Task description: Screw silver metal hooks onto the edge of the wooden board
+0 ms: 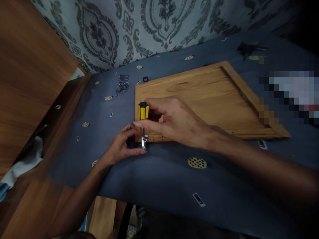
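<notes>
1. The yellow-handled screwdriver (143, 112) is gripped upright by the closed right hand (175, 121) at the wooden panel (199, 96), near-left corner.
2. The metal fitting (144, 143) is pinched by the left hand (122, 145); the shaft is best kept vertical.

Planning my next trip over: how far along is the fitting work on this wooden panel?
Done: the framed wooden panel lies flat on the blue patterned cloth. In hand: the right hand stands a yellow-and-black-handled screwdriver on a small silver fitting at the panel's near-left corner; the left hand steadies it. Left: a heap of silver metal hardware waits by the wall, probably unfitted.
</notes>
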The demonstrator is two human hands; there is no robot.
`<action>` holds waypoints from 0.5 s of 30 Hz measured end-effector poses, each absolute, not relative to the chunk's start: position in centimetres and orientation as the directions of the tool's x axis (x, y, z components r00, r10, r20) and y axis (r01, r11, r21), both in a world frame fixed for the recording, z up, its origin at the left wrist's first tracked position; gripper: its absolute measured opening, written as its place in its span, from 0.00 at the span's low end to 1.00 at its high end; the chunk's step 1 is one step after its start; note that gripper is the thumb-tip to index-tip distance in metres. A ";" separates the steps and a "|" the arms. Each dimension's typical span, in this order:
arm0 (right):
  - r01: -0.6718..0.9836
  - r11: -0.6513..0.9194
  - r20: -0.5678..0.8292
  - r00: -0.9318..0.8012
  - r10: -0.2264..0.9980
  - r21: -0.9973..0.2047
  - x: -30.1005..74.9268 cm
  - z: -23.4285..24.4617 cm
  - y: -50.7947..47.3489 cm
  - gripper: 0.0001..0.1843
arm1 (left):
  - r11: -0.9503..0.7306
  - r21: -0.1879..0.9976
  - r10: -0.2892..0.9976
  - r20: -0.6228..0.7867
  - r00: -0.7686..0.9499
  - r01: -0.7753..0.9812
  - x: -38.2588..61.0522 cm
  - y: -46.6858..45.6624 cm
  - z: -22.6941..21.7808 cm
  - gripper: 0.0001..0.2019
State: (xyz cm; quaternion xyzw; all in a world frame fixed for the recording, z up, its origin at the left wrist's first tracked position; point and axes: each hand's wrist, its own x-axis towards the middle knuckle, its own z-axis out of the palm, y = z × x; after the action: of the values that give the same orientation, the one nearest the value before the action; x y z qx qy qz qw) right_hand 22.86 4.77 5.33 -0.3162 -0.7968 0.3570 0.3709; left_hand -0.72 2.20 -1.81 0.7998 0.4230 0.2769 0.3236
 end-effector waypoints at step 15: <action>0.118 0.433 0.260 -0.651 0.713 -0.894 23.4 5.8 5.3 0.04 | -0.413 0.754 0.866 0.150 0.478 0.511 -0.7 2.2 -1.8 0.24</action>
State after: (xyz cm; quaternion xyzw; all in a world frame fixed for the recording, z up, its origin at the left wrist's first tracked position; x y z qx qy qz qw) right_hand 23.42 5.28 5.83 -0.2653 -0.7827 0.4615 0.3226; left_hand -0.73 2.17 -1.83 0.7953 0.4327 0.2719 0.3260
